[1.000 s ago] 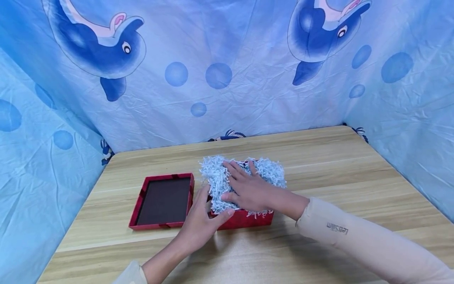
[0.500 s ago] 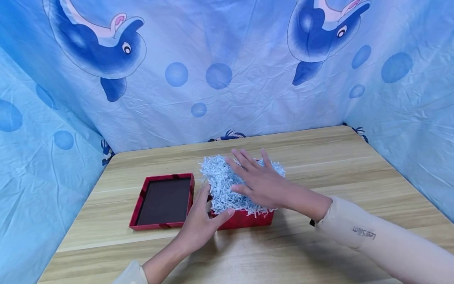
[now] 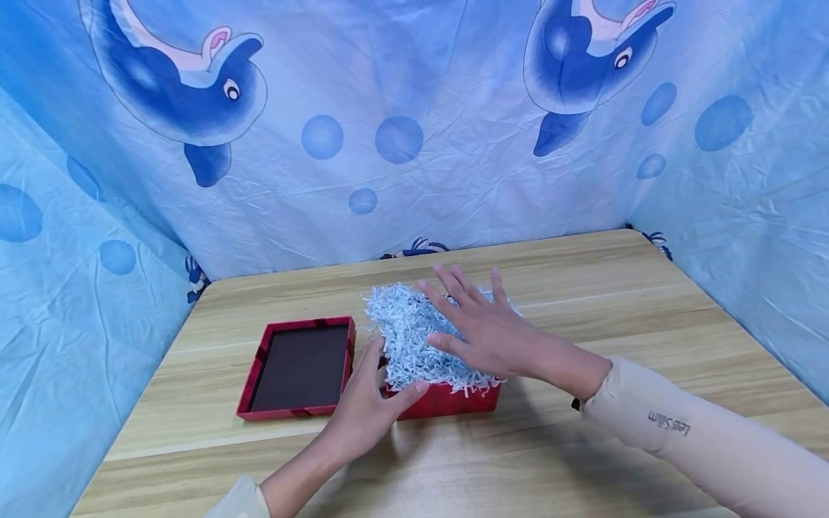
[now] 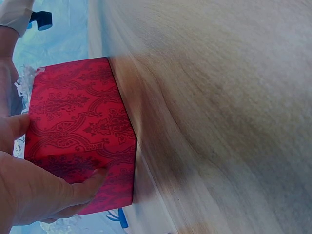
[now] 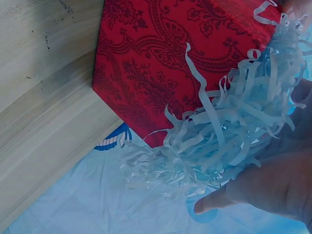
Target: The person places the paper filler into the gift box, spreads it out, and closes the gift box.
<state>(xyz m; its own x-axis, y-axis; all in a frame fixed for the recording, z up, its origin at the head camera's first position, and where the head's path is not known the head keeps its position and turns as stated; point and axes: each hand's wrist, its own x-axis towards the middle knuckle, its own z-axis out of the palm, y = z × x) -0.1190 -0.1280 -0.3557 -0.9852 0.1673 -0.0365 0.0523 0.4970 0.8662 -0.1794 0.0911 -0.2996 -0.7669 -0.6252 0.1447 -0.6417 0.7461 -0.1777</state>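
Observation:
A red patterned box (image 3: 453,400), heaped with pale blue shredded paper (image 3: 404,331), stands on the wooden table. Its near-left corner is held by my left hand (image 3: 364,417), thumb on one side and fingers bent along the other; the left wrist view shows this hand (image 4: 44,187) touching the box (image 4: 80,117). Over the right part of the paper, my right hand (image 3: 488,334) is spread palm down with nothing gripped. In the right wrist view, strands of shredded paper (image 5: 229,131) hang over the box's rim. Whether the right palm touches the paper is hidden.
Left of the box lies a red-rimmed lid (image 3: 301,368) with its dark inside up. A blue dolphin-print cloth (image 3: 401,187) hangs behind the wooden table (image 3: 583,288) and along both sides.
My right hand has risen off the paper and shifted right and away, fingers spread. The paper now lies more evenly across the box top. My left hand stays at the corner.

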